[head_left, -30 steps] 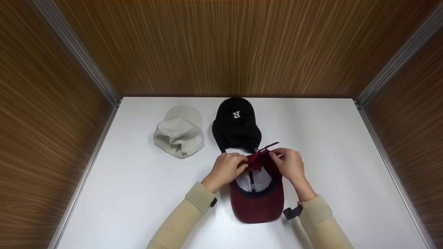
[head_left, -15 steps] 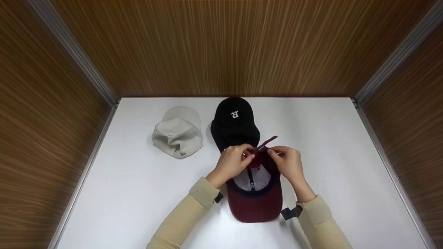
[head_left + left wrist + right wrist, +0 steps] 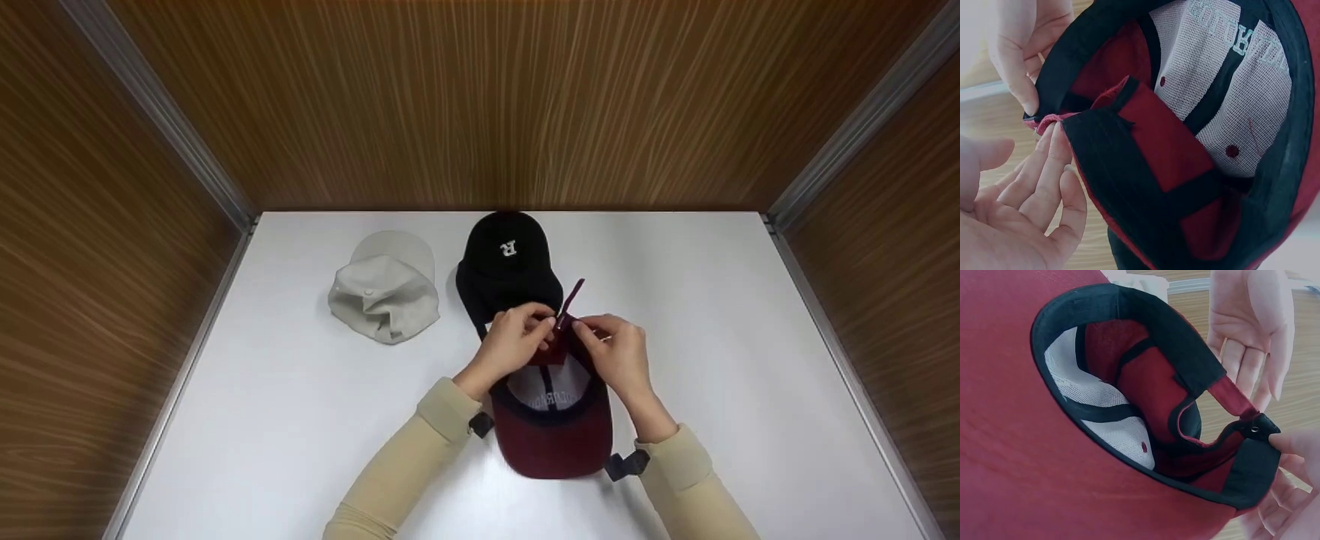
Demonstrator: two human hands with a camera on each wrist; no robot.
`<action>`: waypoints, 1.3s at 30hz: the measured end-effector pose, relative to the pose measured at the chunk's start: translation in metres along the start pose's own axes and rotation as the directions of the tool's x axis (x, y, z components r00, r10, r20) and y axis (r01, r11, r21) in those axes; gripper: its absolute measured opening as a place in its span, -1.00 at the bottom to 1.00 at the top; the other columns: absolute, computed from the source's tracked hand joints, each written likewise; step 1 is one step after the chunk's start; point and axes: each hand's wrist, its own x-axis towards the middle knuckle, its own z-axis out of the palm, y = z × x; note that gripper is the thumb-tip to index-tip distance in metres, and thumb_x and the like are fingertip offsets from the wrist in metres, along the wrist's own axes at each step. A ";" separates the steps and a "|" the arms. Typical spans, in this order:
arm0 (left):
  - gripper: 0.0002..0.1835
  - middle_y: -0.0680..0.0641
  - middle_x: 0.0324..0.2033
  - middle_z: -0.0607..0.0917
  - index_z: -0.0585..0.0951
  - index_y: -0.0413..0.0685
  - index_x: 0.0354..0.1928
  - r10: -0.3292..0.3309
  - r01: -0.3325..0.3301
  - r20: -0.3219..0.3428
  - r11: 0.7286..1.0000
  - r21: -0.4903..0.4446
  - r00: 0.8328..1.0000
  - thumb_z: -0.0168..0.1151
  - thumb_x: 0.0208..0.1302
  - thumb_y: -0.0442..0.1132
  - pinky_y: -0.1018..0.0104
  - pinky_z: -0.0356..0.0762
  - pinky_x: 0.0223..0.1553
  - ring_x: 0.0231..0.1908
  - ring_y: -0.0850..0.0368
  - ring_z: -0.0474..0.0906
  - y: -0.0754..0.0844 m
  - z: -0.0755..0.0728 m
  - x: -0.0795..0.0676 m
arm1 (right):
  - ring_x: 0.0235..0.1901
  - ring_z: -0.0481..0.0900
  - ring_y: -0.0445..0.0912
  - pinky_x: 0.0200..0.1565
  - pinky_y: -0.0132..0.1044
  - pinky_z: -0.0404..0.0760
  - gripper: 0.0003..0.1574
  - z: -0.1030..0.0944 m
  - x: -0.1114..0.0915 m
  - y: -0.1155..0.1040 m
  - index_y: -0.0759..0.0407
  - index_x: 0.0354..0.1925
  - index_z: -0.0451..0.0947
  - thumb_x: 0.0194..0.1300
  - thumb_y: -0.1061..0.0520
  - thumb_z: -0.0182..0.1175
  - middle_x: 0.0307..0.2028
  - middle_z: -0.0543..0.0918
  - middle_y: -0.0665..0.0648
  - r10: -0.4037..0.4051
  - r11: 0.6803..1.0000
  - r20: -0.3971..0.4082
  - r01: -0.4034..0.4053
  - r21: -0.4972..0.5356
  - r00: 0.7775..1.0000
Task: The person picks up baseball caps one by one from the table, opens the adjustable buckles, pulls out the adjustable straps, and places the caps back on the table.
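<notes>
A maroon baseball cap (image 3: 555, 450) lies with its mesh-lined inside facing up and its brim toward me. Its back strap (image 3: 573, 298) sticks up past the rear edge, between my hands. My right hand (image 3: 619, 356) pinches the rear edge beside the strap; in the right wrist view its thumb presses the dark band (image 3: 1252, 467) near a small metal eyelet. My left hand (image 3: 510, 345) is at the other side of the strap. In the left wrist view its fingertips (image 3: 1055, 140) touch the cap's edge from behind, while its thumb stands apart.
A black cap (image 3: 510, 281) with a white letter lies just behind the maroon one, partly covered by my left hand. Farther left rests a crumpled off-white cap (image 3: 386, 296). Wood-grain panels (image 3: 480, 105) enclose the white table (image 3: 262, 420) at the back and sides.
My left hand has shifted up and right along the cap's rear edge, closer to my right hand. The strap's loose end has swung more upright. My right hand has moved slightly left.
</notes>
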 end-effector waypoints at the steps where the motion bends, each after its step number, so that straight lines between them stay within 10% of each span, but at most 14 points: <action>1: -0.74 0.00 -0.42 0.74 0.62 -0.23 0.03 -0.005 0.005 -0.002 1.000 -0.008 1.000 0.16 0.44 -0.22 0.43 0.58 -0.40 -0.45 0.24 0.67 0.000 0.000 0.000 | -0.51 0.64 -0.12 -0.45 -0.40 0.51 -0.94 0.001 0.000 0.000 0.21 -0.38 0.77 0.22 0.24 0.37 -0.46 0.73 0.05 -0.011 1.000 0.002 0.011 0.003 1.000; 23: -0.69 -0.01 -0.57 0.71 0.60 -0.26 -0.10 -0.048 0.046 -0.043 0.998 -0.046 0.998 0.19 0.42 -0.09 0.38 0.58 -0.51 -0.59 0.20 0.65 -0.010 0.007 0.006 | -0.47 0.62 -0.17 -0.44 -0.28 0.62 -0.93 0.002 -0.005 -0.004 0.21 -0.35 0.75 0.24 0.22 0.37 -0.43 0.68 0.03 -0.212 0.977 0.132 0.215 -0.006 0.968; 39: -0.85 0.11 -0.61 0.67 0.63 -0.07 -0.41 -0.089 0.104 -0.143 0.989 0.104 0.986 0.21 0.35 -0.24 0.42 0.50 -0.62 -0.68 0.31 0.59 -0.009 0.002 0.003 | -0.50 0.57 -0.16 -0.52 -0.28 0.50 -0.95 -0.004 -0.006 0.001 0.12 -0.37 0.78 0.17 0.25 0.41 -0.45 0.70 -0.03 -0.146 0.983 0.058 0.151 -0.105 0.988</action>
